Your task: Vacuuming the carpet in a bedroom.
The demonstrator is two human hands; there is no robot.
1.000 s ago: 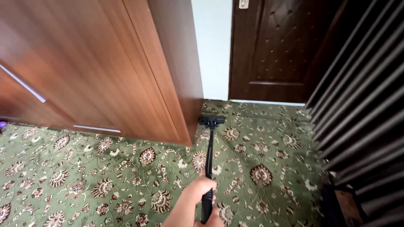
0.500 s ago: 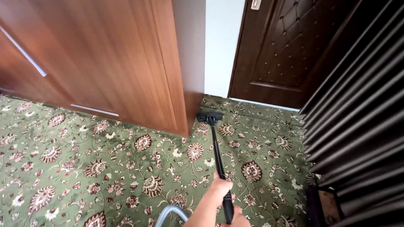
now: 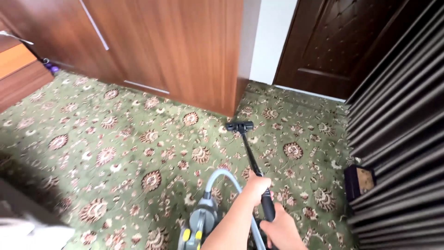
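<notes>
A view from above looks down on a green carpet [image 3: 115, 139] patterned with brown and cream floral medallions. Two bare hands hold one black vacuum wand [image 3: 253, 162] that slants away from the person. The left hand [image 3: 255, 187] is higher on the wand, its fingers curled fully around the tube, with the forearm reaching in from the bottom edge. The right hand [image 3: 280, 229] sits just below it at the bottom of the frame, fingers wrapped around the thicker black grip. At the far end of the wand, one small black floor nozzle [image 3: 239, 125] rests flat on the carpet, near the corner of a tall reddish-brown wooden wardrobe [image 3: 175, 51]. One pale grey hose [image 3: 222, 178] arcs from the wand down to one grey canister vacuum [image 3: 200, 223] with yellow accents, standing on the carpet beside the left forearm. A dark brown panelled door [image 3: 333, 41] stands beyond, with a strip of white wall between it and the wardrobe. Dark pleated curtains [image 3: 397, 139] hang along the right side, and one small dark box [image 3: 360, 181] with a tan face sits at their foot.
</notes>
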